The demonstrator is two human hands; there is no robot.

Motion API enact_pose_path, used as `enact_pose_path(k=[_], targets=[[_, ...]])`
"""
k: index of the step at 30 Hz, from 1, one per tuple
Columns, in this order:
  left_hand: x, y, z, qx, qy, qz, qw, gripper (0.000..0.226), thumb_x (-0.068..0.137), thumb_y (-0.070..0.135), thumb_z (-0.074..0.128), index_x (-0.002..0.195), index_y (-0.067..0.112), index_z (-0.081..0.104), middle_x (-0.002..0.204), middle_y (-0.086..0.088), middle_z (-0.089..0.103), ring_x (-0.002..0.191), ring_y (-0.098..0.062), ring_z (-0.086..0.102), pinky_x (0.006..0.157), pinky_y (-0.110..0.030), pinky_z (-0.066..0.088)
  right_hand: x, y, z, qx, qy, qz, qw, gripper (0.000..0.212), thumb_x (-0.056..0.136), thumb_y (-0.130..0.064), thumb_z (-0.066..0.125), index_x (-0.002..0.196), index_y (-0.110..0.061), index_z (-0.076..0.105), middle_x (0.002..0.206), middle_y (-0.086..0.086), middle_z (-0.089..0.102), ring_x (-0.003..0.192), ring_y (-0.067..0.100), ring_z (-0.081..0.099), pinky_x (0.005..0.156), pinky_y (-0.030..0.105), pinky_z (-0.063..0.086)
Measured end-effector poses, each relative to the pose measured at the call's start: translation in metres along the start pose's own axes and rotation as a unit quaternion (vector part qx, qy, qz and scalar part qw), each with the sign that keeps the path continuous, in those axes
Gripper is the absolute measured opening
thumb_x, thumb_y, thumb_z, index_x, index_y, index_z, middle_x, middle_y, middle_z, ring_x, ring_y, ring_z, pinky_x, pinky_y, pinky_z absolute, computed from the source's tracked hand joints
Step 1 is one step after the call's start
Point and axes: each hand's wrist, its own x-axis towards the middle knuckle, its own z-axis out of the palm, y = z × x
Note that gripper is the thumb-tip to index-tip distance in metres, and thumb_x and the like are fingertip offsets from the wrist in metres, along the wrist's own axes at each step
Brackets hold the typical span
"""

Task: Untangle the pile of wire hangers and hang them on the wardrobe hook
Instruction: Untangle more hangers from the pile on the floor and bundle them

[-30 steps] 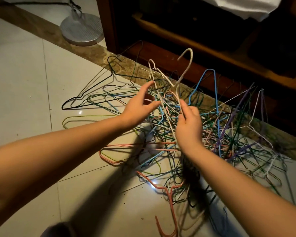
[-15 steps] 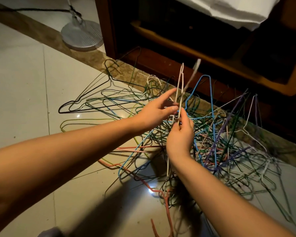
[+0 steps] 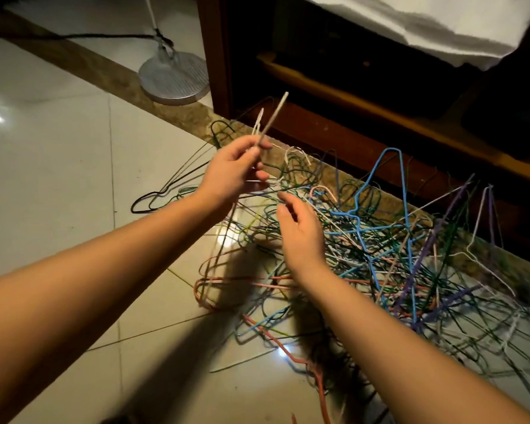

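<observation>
Floor [image 3: 58, 179]: pale glossy tiles with a brown stone border strip, filling the left and lower part of the frame; bright light spots reflect on it.

Wardrobe [image 3: 334, 133]: dark brown wood, open, across the upper right; its interior is in shadow.

Pile of wire hangers [image 3: 380, 255]: thin coated wires in green, blue, purple, white, pink and orange, heaped and interlocked on the floor at centre right, against the foot of the wardrobe.

White crumpled cloth [image 3: 426, 22]: upper right corner, above the wardrobe opening.

Round ribbed silver metal stand base [image 3: 173, 78]: upper centre-left, on the floor beside the wardrobe's left post, with a black cable [image 3: 104, 36] trailing left from its pole.

Left hand [image 3: 233, 172]: raised at upper centre above the pile's left edge; its grip is a pinch of thumb and fingers on a white wire hanger.

Right hand [image 3: 300, 234]: centre of frame, over the pile, fingers loosely spread, grip wide and holding nothing.

White wire hanger [image 3: 271, 119]: lifted, seen edge-on, its end pointing to the upper right; the lower part is blurred.

Bright blue wire hanger [image 3: 404, 185]: standing up out of the pile, right of centre.

Black wire hanger [image 3: 141, 199]: flat on the floor at the pile's left edge.
</observation>
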Motion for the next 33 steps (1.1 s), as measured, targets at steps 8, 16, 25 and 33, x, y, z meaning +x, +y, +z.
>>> enact_pose_path(k=[8, 16, 25, 33], targets=[[-0.004, -0.004, -0.097, 0.097, 0.098, 0.019, 0.990, 0.029, 0.098, 0.008, 0.036, 0.086, 0.022, 0.059, 0.068, 0.001, 0.044, 0.046, -0.002, 0.039, 0.043, -0.013, 0.032, 0.048, 0.018, 0.057, -0.207, -0.105, 0.065, 0.970, 0.037, 0.095, -0.016, 0.042, 0.131, -0.015, 0.051, 0.131, 0.009, 0.053, 0.118, 0.026, 0.049, 0.093, 0.028, 0.036], [-0.016, -0.033, -0.176, 0.155, 0.168, -0.022, 0.973, 0.030, 0.098, 0.009, 0.038, 0.085, 0.026, 0.060, 0.070, 0.001, 0.047, 0.047, -0.002, 0.041, 0.044, -0.014, 0.034, 0.064, 0.012, 0.137, -0.258, -0.155, -0.009, 0.954, 0.038, 0.094, -0.017, 0.045, 0.130, -0.013, 0.052, 0.132, 0.009, 0.053, 0.122, 0.024, 0.047, 0.097, 0.027, 0.034], [-0.038, -0.053, -0.224, 0.159, 0.216, -0.066, 0.961, 0.029, 0.099, 0.012, 0.036, 0.088, 0.024, 0.059, 0.073, 0.000, 0.050, 0.057, -0.009, 0.045, 0.052, -0.019, 0.043, 0.075, 0.020, 0.161, -0.466, -0.193, -0.102, 0.858, 0.024, 0.090, -0.032, 0.053, 0.108, -0.017, 0.062, 0.111, 0.009, 0.063, 0.104, 0.031, 0.056, 0.077, 0.031, 0.042], [-0.029, -0.049, -0.228, 0.179, 0.231, -0.065, 0.954, 0.020, 0.100, 0.013, 0.034, 0.100, 0.013, 0.054, 0.076, 0.000, 0.051, 0.060, -0.011, 0.046, 0.055, -0.022, 0.042, 0.078, 0.011, 0.126, -0.379, -0.121, -0.226, 0.889, 0.022, 0.090, -0.030, 0.057, 0.102, -0.016, 0.070, 0.104, 0.005, 0.069, 0.098, 0.025, 0.061, 0.078, 0.031, 0.042]])
